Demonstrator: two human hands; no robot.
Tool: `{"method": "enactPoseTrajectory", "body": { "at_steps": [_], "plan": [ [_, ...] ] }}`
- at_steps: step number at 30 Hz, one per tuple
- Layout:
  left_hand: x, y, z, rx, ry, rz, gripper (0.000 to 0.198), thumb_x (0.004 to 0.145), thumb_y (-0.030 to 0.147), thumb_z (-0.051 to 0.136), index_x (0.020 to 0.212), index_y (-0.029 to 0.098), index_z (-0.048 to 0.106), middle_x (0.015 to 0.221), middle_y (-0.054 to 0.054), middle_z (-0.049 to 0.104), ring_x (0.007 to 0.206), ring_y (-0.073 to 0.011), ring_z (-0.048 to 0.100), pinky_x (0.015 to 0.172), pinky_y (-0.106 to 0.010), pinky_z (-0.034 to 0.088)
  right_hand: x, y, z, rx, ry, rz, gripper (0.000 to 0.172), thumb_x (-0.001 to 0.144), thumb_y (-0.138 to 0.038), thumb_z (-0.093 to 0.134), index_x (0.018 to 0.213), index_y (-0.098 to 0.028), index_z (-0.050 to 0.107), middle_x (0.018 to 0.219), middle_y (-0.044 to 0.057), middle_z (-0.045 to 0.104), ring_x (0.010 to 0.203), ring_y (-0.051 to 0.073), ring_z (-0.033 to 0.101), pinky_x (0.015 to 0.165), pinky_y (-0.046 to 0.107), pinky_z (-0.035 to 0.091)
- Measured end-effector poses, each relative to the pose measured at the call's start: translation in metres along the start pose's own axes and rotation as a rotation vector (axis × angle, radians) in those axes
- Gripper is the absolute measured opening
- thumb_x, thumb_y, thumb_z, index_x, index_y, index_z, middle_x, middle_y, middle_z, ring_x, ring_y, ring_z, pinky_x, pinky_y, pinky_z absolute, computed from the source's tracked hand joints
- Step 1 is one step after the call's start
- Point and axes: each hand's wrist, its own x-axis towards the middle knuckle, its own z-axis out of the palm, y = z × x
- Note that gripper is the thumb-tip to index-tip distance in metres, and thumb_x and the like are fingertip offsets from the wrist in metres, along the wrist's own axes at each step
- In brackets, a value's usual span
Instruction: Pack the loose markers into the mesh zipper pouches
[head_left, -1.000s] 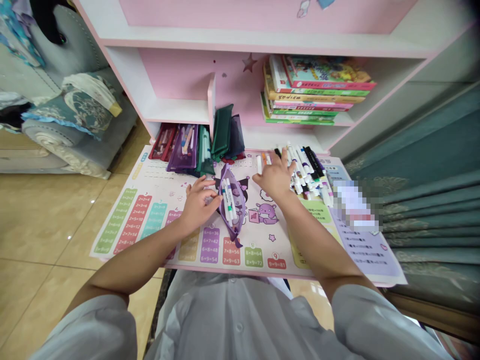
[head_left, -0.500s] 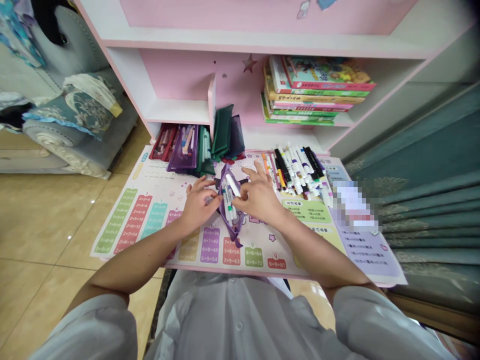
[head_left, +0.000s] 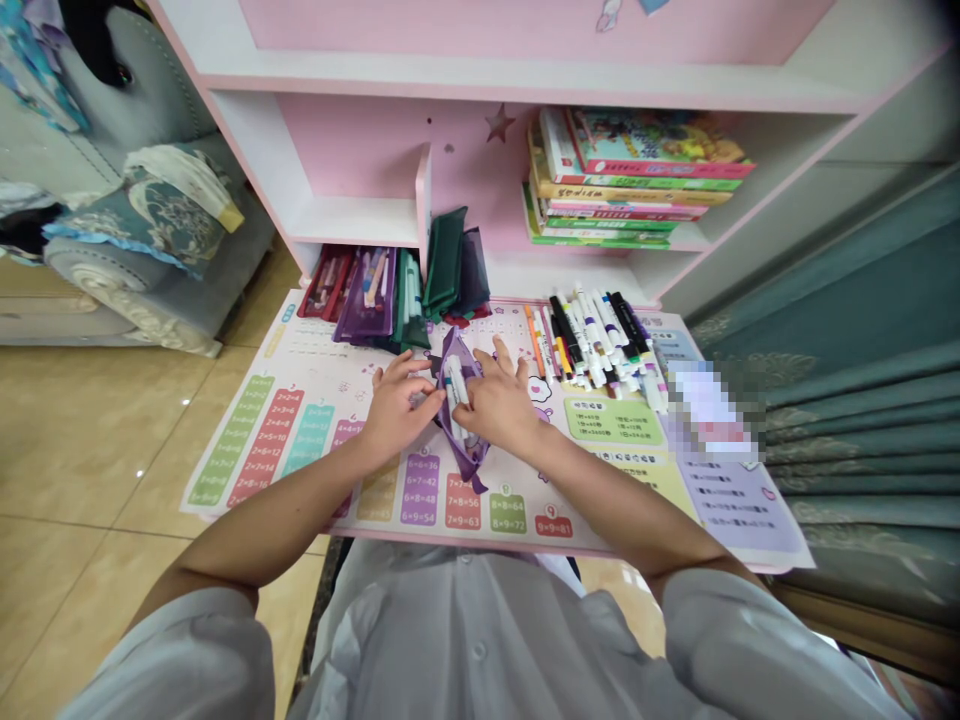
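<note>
A purple mesh pencil pouch [head_left: 469, 462] lies with its mouth spread in the middle of the desk, several white markers [head_left: 453, 383] inside. My left hand [head_left: 401, 405] pinches the pouch's left edge, thumb on the rim and other fingers spread to the left. Over the pouch's right side is my right hand [head_left: 506, 400], some fingers stretched out and its lower fingertips pressing on the markers. That hand hides part of the pouch and its contents. A pile of loose markers [head_left: 600, 335] is to the right of my right hand.
Filled red, purple and green pouches [head_left: 367, 300] stand at the back left, beside dark green pouches [head_left: 446, 262] leaning on a divider. Stacked books [head_left: 622, 190] sit on the shelf. A blurred-out object [head_left: 709, 405] lies at right, near a curtain [head_left: 862, 400]. A times-table mat [head_left: 360, 390] covers the desk.
My right hand has moved slightly left and down over the pouch. The white marker that stuck out by its fingers now lies lower, among the others in the pouch. My left hand has stayed put.
</note>
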Motion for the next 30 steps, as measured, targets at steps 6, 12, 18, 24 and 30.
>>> {"method": "enactPoseTrajectory", "body": {
  "at_steps": [6,12,18,24,30],
  "plan": [
    [0.000,0.000,-0.001,0.003,-0.007,-0.003,0.015,0.084,0.030,0.067,0.070,0.024,0.069,0.124,-0.005,0.070,0.139,-0.0301,0.048,0.117,-0.057,0.033,0.000,0.001,0.002,-0.002,-0.053,-0.017,0.023,0.081,-0.027,0.060,0.087,-0.012,0.077,0.154,0.021,0.044,0.152,0.044,0.016,0.115,0.073,0.019],
    [0.000,0.001,-0.001,0.006,-0.003,-0.009,0.014,0.083,0.030,0.068,0.070,0.024,0.069,0.125,-0.005,0.070,0.139,-0.0300,0.048,0.117,-0.057,0.033,0.002,0.002,-0.003,0.064,-0.002,-0.017,0.021,0.082,-0.034,0.065,0.075,-0.016,0.074,0.149,0.018,0.051,0.151,0.042,0.022,0.114,0.071,0.024],
    [-0.001,0.003,-0.002,0.009,-0.014,-0.022,0.015,0.083,0.030,0.068,0.069,0.023,0.068,0.126,-0.005,0.069,0.139,-0.0315,0.048,0.116,-0.059,0.031,0.019,0.035,-0.015,0.111,0.350,0.093,0.025,0.084,-0.033,0.063,0.066,-0.018,0.071,0.146,0.014,0.055,0.150,0.041,0.026,0.113,0.067,0.029],
    [-0.001,0.003,-0.002,0.003,-0.013,-0.029,0.017,0.084,0.030,0.068,0.068,0.024,0.067,0.126,-0.005,0.069,0.140,-0.0311,0.047,0.117,-0.059,0.031,0.042,0.082,-0.007,-0.137,0.357,0.355,0.026,0.082,-0.023,0.055,0.093,-0.014,0.077,0.153,0.017,0.045,0.150,0.046,0.017,0.113,0.073,0.021],
    [-0.001,0.002,-0.001,0.008,-0.013,-0.021,0.017,0.084,0.030,0.068,0.068,0.024,0.067,0.126,-0.005,0.069,0.140,-0.0312,0.047,0.116,-0.058,0.032,0.054,0.100,0.011,-0.232,0.259,0.447,0.036,0.080,-0.022,0.051,0.102,-0.010,0.077,0.154,0.021,0.043,0.151,0.046,0.013,0.111,0.075,0.019]
  ]
}}
